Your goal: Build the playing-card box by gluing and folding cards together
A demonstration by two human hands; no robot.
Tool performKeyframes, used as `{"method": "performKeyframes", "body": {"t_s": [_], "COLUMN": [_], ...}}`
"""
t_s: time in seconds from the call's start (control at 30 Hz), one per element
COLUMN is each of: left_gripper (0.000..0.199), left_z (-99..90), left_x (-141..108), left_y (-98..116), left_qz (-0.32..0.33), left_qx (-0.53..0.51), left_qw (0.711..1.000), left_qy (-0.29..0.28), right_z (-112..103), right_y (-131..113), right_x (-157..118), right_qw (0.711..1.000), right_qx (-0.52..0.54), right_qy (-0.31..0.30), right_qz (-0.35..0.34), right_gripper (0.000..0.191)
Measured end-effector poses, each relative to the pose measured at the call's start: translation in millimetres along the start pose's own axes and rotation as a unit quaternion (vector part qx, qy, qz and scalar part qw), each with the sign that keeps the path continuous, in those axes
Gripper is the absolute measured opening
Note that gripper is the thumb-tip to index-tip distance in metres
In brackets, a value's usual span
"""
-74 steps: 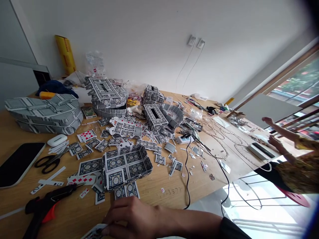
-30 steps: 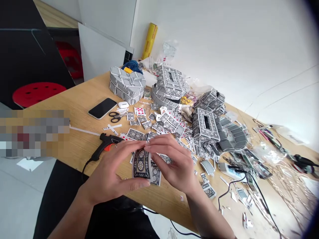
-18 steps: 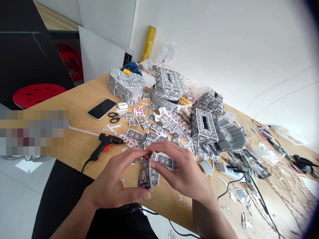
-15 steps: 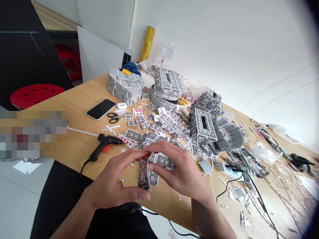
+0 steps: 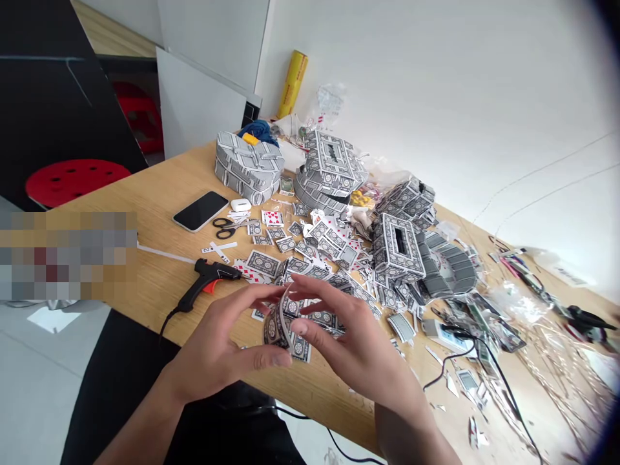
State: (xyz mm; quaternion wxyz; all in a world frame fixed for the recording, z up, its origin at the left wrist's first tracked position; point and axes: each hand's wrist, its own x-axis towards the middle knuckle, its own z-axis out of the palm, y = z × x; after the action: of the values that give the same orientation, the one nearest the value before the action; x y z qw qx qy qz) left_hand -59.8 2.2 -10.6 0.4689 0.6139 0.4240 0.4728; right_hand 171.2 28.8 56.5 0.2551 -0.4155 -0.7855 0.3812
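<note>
Between my two hands a patterned playing card (image 5: 274,327) stands on edge, bowed into a curve. My left hand (image 5: 216,345) has it between the thumb at the lower edge and the fingers at the top. My right hand (image 5: 356,339) pinches the same card from the other side, its fingertips near the upper edge and the thumb by the face. More card pieces (image 5: 301,347) lie under and behind it on the table. Left of my hands rests a black glue gun (image 5: 208,279) with an orange trigger and a glue stick in its back.
Scissors (image 5: 227,227), a phone (image 5: 200,211) and a white earbud case (image 5: 241,205) lie at the left on the wooden table (image 5: 145,200). Card-covered boxes (image 5: 397,248) stand behind loose cards. A power strip (image 5: 448,336) with black cables and pliers (image 5: 588,321) are at the right.
The card bends more strongly, its top now curving over between my hands. My right fingers have shifted slightly on it. The view has moved a little, so the scene sits slightly right.
</note>
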Motion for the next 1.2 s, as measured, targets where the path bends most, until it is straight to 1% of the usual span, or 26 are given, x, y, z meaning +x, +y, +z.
{"method": "performKeyframes", "body": {"t_s": [0.03, 0.07, 0.17, 0.2, 0.3, 0.4, 0.47, 0.67, 0.77, 0.87, 0.97, 1.1, 1.2], "left_gripper": [0.065, 0.063, 0.058, 0.056, 0.055, 0.054, 0.051, 0.043, 0.034, 0.026, 0.021, 0.017, 0.018], "left_z": [0.7, 1.4, 2.0, 1.8, 0.9, 1.3, 2.5, 5.8, 8.3, 10.3, 9.9, 8.1, 7.9], "left_x": [0, 0, -1, -1, -1, 0, 1, 1, 0, -1, 0, 0, 0], "left_y": [0, 0, -3, -5, -10, -13, -14, -17, -17, -16, -14, -9, -8], "left_qz": [-0.003, -0.004, 0.000, 0.003, 0.016, 0.023, 0.024, 0.022, 0.019, 0.011, 0.015, 0.025, 0.019], "left_qx": [0.000, 0.000, 0.000, 0.001, 0.003, -0.006, -0.007, 0.008, -0.015, -0.028, 0.008, 0.046, 0.020], "left_qw": [1.000, 1.000, 1.000, 1.000, 1.000, 1.000, 1.000, 1.000, 1.000, 1.000, 1.000, 0.998, 1.000], "left_qy": [0.007, 0.012, 0.017, 0.016, 0.006, -0.002, -0.001, -0.011, -0.013, 0.006, 0.019, 0.016, 0.009], "right_z": [0, -1, -1, -1, -1, -2, -2, 1, 3, 4, 6, 8, 9], "right_y": [0, -1, 1, 1, 1, -1, -3, -4, -5, -4, -2, -1, -1], "right_x": [-1, -1, -1, 0, 2, 3, 3, 4, 4, 4, 4, 3, 1], "right_qw": [1.000, 1.000, 1.000, 1.000, 1.000, 0.999, 0.999, 0.998, 0.998, 0.998, 0.998, 0.996, 0.995], "right_qx": [0.013, 0.021, 0.024, 0.022, 0.026, 0.039, 0.037, 0.042, 0.032, 0.011, -0.009, -0.012, 0.002], "right_qy": [-0.003, -0.007, -0.004, -0.001, -0.001, -0.002, 0.003, 0.018, 0.030, 0.047, 0.067, 0.092, 0.096], "right_qz": [-0.001, -0.001, 0.004, 0.003, -0.009, -0.013, -0.003, 0.035, 0.038, 0.033, 0.020, -0.004, -0.019], "right_gripper": [0.051, 0.054, 0.075, 0.078, 0.075, 0.077, 0.070, 0.028, 0.013, 0.011, 0.008, 0.006, 0.012]}}
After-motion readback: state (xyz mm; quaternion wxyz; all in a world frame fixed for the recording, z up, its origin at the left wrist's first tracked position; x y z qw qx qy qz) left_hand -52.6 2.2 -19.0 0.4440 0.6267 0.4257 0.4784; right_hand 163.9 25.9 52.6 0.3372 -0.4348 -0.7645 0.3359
